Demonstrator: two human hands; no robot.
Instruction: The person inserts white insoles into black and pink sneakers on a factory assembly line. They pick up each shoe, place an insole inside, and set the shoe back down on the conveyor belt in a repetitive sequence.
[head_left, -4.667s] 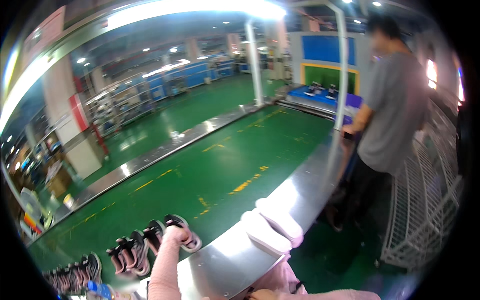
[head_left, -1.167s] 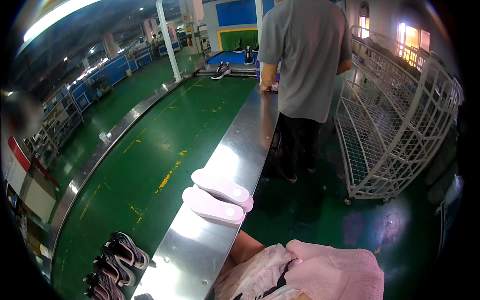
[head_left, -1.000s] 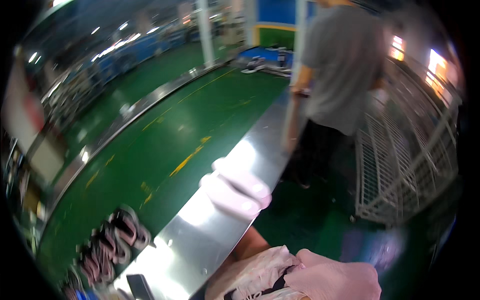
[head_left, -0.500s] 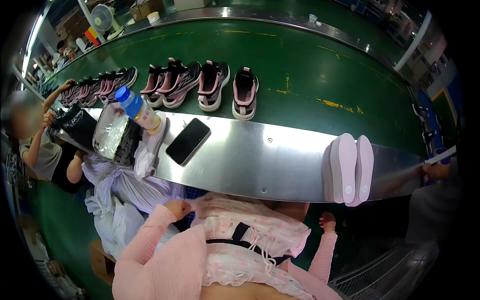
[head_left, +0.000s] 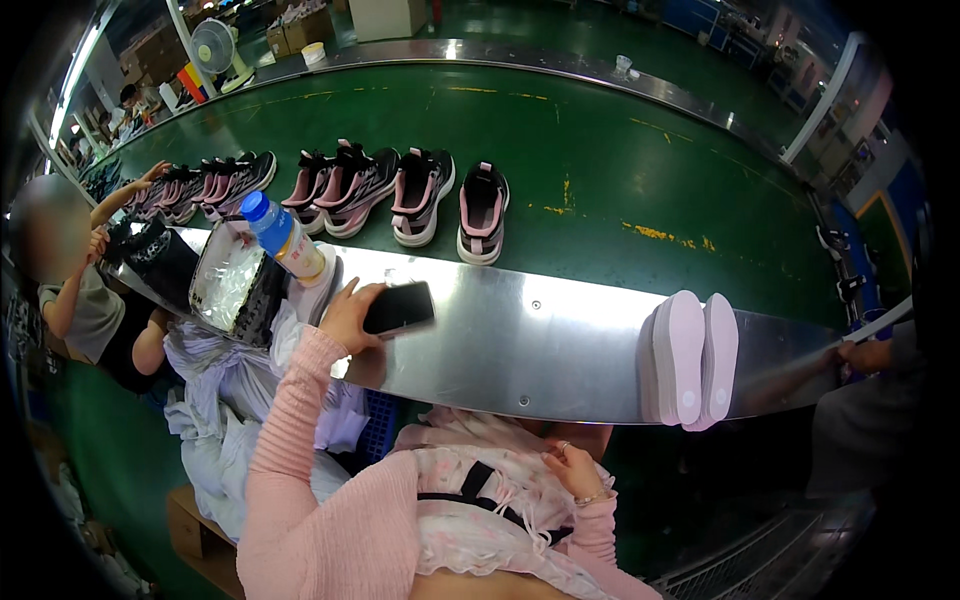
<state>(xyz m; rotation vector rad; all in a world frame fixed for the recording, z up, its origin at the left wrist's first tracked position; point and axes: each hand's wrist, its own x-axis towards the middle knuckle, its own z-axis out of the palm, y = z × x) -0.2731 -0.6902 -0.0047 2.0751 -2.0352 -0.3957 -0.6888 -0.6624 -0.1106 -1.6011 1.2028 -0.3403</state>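
My left hand [head_left: 352,315] is at the left part of the metal ledge, its fingers gripping the left end of a black smartphone [head_left: 402,308]. The phone looks tilted and slightly smeared by motion. My right hand [head_left: 576,470] is low over my lap, against the floral dress [head_left: 450,440]. Its fingers are bent together; whatever may be in them is hidden. Right of the phone, two stacks of pale pink insoles [head_left: 680,360] stand side by side near the ledge's front edge. Beyond the ledge, a black and pink sneaker [head_left: 484,215] sits on the green belt.
More sneakers [head_left: 350,190] line the belt leftward. A blue-capped bottle [head_left: 283,236] and a clear-lined container [head_left: 228,275] stand left of my hand, above white cloth [head_left: 215,400] and a blue crate [head_left: 377,425]. A co-worker [head_left: 95,300] reaches toward shoes at left; another person's hand [head_left: 868,356] is at right.
My left hand has risen from beside my lap onto the ledge and taken hold of the smartphone, which has turned. My right hand has moved left, in to the dress.
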